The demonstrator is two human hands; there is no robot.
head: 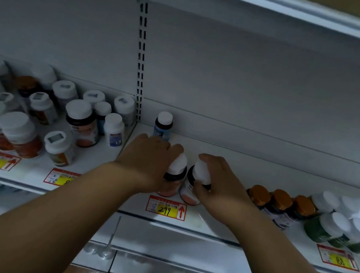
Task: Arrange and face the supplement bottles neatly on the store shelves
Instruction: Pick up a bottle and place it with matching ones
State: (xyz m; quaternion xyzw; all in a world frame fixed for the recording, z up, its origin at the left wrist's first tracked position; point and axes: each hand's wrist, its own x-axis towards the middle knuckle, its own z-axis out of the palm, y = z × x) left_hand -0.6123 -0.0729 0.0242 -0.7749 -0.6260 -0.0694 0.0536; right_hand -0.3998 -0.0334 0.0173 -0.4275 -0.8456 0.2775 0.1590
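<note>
- The step in hand looks like facing two white-capped bottles at the shelf edge (206,230), directly behind the price tag marked 299 (166,208), which serves as the landmark here.
- The left hand (146,159) curls over the left bottle (173,175), fingers wrapped round its cap and shoulder; that bottle stands just behind the tag's left half.
- The right hand (221,181) grasps the right bottle (194,186) by its cap, thumb in front and fingers behind; this one stands behind the tag's right half and leans slightly left, towards its neighbour.
- The two bottles touch or nearly touch; the frame is too blurred to tell which.
- To do it well, I judge each bottle should be set fully upright first, then twisted by the cap until the orange label front looks squarely out over the tag.
- Both should be drawn to one even line just behind the tag, sides meeting, neither overhanging the edge.
- A small blue-labelled bottle (163,125) stands alone farther back from the tag, near the rear panel; it probably needs bringing forward.
- Right of the tag sit orange-capped bottles (280,202); the right forearm passes close, so the elbow should stay high to avoid knocking them.
- Left of the tag, a loose cluster of mixed bottles (76,123) looks unsorted.
</note>
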